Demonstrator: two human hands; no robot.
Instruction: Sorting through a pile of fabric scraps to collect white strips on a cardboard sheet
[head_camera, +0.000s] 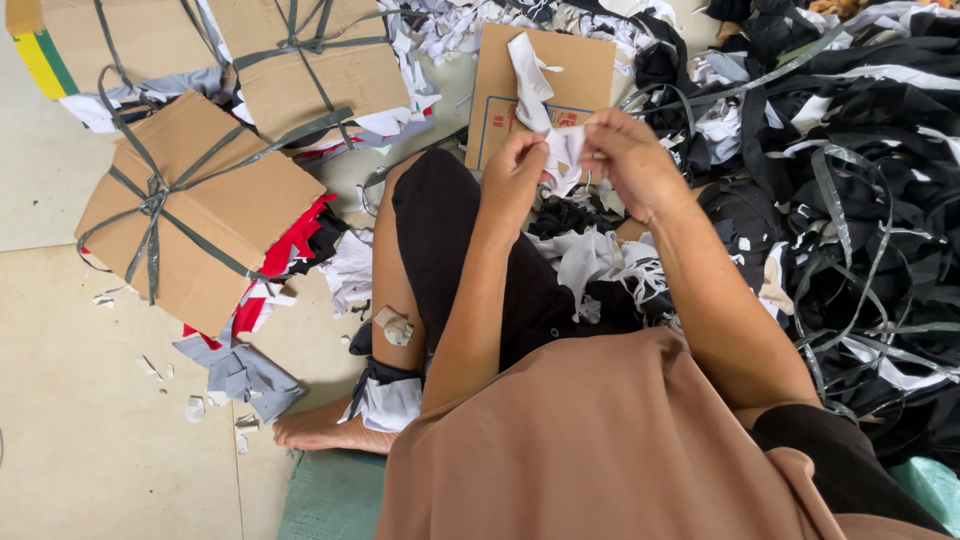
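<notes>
Hands meet in front of the person's lap, both pinched on one white scrap (563, 150). Left hand (515, 165) has its fingers curled, thumb and fingertips closed on the scrap's left edge. Right hand (630, 160) grips the right edge the same way, knuckles up, fingers bent tight. The scrap is small, crumpled white cloth, stretched a little between the two grips, its lower end hanging loose; it may be folded over, though the fingers hide that part. It sits above a flat cardboard sheet (580, 75) on the floor, where a longer white strip (528, 80) lies. Under the forearms lie white and black cuttings (590, 255). To the right spreads a pile of black cloth (850, 200) laced with grey straps. To the left stand cardboard bundles (200, 210) tied with grey strap, red and grey cloth showing between the boards.
</notes>
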